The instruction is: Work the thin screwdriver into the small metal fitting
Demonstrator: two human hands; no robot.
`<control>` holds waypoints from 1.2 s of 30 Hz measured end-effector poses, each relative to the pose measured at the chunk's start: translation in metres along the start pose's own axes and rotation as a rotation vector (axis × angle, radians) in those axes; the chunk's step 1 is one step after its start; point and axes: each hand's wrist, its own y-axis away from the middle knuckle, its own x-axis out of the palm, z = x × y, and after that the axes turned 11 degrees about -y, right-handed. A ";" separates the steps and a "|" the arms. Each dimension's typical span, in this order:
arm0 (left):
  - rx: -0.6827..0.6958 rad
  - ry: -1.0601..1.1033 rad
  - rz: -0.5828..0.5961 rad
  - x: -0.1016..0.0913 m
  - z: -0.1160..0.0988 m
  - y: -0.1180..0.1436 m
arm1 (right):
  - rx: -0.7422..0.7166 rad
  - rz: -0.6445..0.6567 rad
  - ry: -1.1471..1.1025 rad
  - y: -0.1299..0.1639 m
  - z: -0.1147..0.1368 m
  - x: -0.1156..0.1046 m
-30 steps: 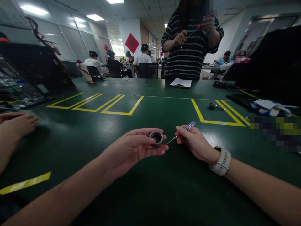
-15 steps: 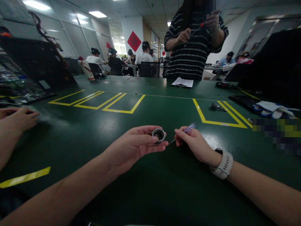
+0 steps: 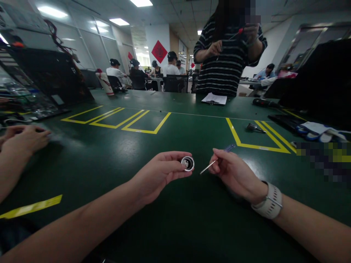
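Broadly, the green surface (image 3: 175, 219) is left bare around both hands, yellow tape boxes (image 3: 131, 120) lying farther off. A small screwdriver (image 3: 216, 160) is pinched in the right hand (image 3: 233, 173), its shaft slanting down-left toward the metal ring (image 3: 188, 163), which is gripped by the left hand (image 3: 161, 173) fingers (image 3: 175, 157), its opening faced toward the camera.

Left hand (image 3: 160, 175) pinches a metal ring (image 3: 188, 163); right hand (image 3: 237, 174) grips a screwdriver (image 3: 216, 160).
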 end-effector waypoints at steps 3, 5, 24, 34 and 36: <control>-0.004 -0.014 0.015 0.001 0.001 0.000 | -0.145 0.025 0.017 0.009 0.007 0.010; 0.000 -0.020 0.012 0.002 0.002 0.000 | -0.276 0.085 0.128 0.016 0.009 0.016; 0.093 -0.081 -0.021 0.005 0.010 0.002 | -0.773 0.442 1.068 0.039 0.005 0.035; 0.129 -0.098 -0.082 0.005 0.013 0.001 | -0.770 0.458 1.107 0.042 0.004 0.040; 0.128 -0.101 -0.081 0.005 0.013 0.001 | -0.773 0.463 1.110 0.042 0.004 0.040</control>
